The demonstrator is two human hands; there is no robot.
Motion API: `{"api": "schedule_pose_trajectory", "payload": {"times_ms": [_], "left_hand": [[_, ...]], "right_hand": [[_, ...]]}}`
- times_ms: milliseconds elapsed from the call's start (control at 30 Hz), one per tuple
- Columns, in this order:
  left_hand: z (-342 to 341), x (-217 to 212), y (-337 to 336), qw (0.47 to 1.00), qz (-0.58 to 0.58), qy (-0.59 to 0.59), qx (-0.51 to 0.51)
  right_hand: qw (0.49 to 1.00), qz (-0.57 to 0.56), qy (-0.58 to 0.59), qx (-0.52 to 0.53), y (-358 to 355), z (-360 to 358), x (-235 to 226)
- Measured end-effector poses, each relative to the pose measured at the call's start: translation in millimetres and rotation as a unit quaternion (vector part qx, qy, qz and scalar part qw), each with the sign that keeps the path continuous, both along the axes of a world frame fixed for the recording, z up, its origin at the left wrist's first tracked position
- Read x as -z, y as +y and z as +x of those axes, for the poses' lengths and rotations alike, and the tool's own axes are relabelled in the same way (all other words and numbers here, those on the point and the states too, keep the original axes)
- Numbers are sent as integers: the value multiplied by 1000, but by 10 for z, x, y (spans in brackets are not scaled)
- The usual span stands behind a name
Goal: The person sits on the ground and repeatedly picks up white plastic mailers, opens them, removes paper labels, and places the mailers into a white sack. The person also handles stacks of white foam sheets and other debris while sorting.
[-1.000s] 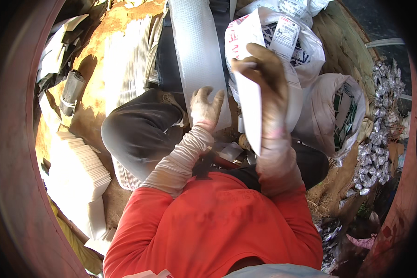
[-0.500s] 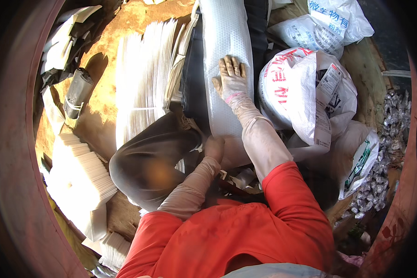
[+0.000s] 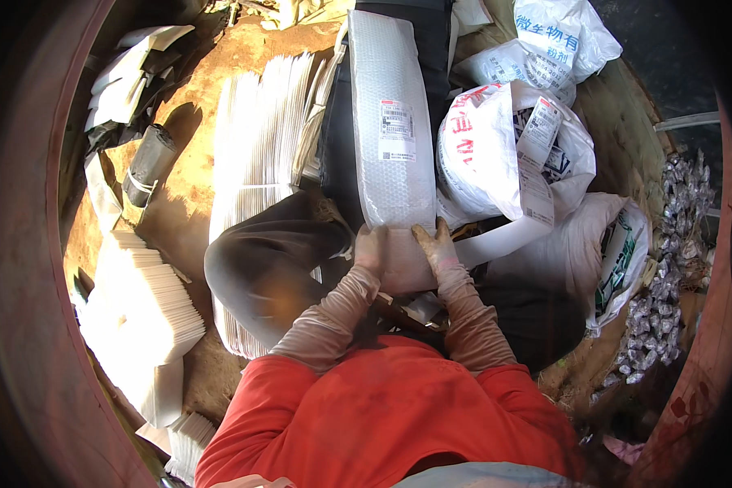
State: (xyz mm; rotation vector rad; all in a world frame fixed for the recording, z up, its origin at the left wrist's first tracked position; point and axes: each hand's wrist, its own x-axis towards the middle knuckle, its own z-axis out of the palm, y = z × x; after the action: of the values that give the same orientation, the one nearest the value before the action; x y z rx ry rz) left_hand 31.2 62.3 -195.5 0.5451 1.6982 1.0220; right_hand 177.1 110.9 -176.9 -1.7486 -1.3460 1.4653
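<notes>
A long, flat bubble-wrap mailer (image 3: 389, 73) stretches away from me across a black surface. A white printed label (image 3: 397, 130) lies flat near its middle. At its near end my left hand (image 3: 372, 249) grips the left edge, with fingers closed and partly hidden. Opposite it, my right hand (image 3: 437, 246) grips the right edge. A white paper strip (image 3: 504, 241) bearing labels runs from beside my right hand up to a white plastic bag (image 3: 484, 154) with red print.
Thick stacks of white mailers (image 3: 248, 154) stand left of the black surface, with another stack (image 3: 150, 301) nearer me. A tied dark roll (image 3: 149, 163) lies at left. More printed plastic bags (image 3: 561, 41) sit at back right; small shiny wrapped pieces (image 3: 655, 317) are heaped at far right.
My right hand has drawn back from the mailer's middle to its near right edge, uncovering the label. The left hand stays by the near end. My view has shifted slightly.
</notes>
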Motion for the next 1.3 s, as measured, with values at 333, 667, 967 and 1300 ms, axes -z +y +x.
{"api": "schedule_pose_trajectory", "payload": {"times_ms": [333, 667, 967, 1300], "left_hand": [[-113, -1525, -85, 964, 194, -145, -111], [-3448, -2866, 410, 880, 300, 160, -333], [-4752, -2984, 352, 735, 45, 572, -361], [-958, -465, 1357, 605, 58, 628, 486]], "right_hand": [[932, 350, 64, -75, -114, -682, -1425], [845, 494, 98, -179, 50, -808, -2046], [899, 365, 121, -207, -503, -28, -1988], [911, 380, -158, 36, 807, 1679, -2257]]}}
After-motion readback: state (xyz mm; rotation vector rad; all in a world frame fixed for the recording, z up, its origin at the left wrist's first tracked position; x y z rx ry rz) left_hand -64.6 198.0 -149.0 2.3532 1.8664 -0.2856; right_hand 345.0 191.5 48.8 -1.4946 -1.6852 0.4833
